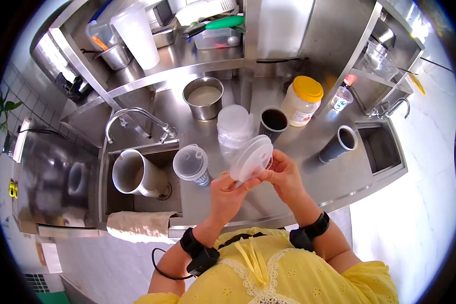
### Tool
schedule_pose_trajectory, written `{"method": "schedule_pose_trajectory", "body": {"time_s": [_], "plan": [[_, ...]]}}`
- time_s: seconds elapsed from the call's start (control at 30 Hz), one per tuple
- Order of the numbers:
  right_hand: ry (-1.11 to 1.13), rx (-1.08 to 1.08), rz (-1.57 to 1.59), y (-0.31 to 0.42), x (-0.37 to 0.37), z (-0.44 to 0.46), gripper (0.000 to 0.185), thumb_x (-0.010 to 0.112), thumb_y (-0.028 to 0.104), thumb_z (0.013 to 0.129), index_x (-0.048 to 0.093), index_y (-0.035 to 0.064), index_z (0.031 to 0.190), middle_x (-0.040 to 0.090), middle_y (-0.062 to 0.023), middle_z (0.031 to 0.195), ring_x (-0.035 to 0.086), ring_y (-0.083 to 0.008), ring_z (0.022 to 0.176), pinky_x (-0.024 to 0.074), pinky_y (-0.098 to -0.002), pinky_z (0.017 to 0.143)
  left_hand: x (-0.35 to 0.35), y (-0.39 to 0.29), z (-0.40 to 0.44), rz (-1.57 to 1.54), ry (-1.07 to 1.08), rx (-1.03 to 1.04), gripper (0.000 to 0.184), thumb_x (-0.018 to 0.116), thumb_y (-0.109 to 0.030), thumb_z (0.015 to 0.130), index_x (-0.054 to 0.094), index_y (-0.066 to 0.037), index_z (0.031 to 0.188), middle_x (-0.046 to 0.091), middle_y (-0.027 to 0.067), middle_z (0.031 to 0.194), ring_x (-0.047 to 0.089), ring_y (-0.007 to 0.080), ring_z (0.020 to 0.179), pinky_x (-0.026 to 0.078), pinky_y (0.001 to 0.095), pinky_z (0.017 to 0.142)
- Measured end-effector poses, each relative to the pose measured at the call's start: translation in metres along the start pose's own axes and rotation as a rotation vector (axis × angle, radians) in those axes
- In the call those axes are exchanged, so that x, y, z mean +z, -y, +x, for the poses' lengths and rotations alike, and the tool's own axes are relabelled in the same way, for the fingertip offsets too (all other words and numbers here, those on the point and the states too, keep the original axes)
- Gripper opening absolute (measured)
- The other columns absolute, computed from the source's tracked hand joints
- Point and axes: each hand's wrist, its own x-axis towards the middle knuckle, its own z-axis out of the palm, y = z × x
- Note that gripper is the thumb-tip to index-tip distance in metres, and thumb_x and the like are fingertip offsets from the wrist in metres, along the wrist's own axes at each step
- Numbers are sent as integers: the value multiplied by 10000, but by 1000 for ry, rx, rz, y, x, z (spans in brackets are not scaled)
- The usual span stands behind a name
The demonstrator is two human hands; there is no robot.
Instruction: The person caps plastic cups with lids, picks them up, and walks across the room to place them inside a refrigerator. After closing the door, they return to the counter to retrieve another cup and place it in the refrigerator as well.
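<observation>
Both hands meet at a translucent plastic cup lid (251, 157), raised above the counter's front part. My left hand (230, 195) pinches its lower edge from the left. From the right, my right hand (285, 176) has its fingers closed at the lid's rim. It could be more than one lid; I cannot tell. Behind it stands a stack of lids in clear wrap (233, 129). A dark paper cup of dark drink (274, 123) is just beyond the lid. Left of my left hand stands a lidded cup (191, 164) with a printed lower side.
Another dark cup (338, 144) stands on the right. A yellow-capped jar (303, 101) and a steel pot (202, 99) are at the back. The left sink (105, 182) holds a large pitcher (137, 173), with a cloth (141, 226) over its front edge. A smaller sink (385, 144) is far right.
</observation>
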Motion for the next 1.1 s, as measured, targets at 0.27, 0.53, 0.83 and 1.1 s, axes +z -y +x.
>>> {"method": "schedule_pose_trajectory", "body": {"time_s": [0.27,0.53,0.83,1.1], "plan": [[-60,235,31,-4,-6,1,453,697,93,725,490,-19,1112,607,-100,875,588,-164,757,498,-277,678,-3,0,2,121,8,-51,219,661,-113,777,633,-15,971,640,31,814,559,82,735,443,220,651],[126,33,-605,10,-25,3,740,755,226,663,379,85,1285,472,-95,1193,512,-184,1023,476,-312,787,-12,1,7,-52,-44,-230,162,597,-147,838,576,5,889,624,41,756,565,83,643,480,217,583],[329,-294,-1174,34,-5,0,769,760,191,598,398,135,1275,393,-155,1263,420,-329,1133,377,-404,930,-11,0,5,-197,72,-398,168,564,-161,859,576,4,888,628,64,802,590,106,688,495,231,605],[143,-331,-1569,56,-42,42,747,751,193,573,411,126,1234,401,-161,1213,396,-349,1126,350,-401,946,4,8,13,-249,72,-384,239,520,-184,878,571,-15,1039,605,52,964,569,113,831,458,250,726]]}}
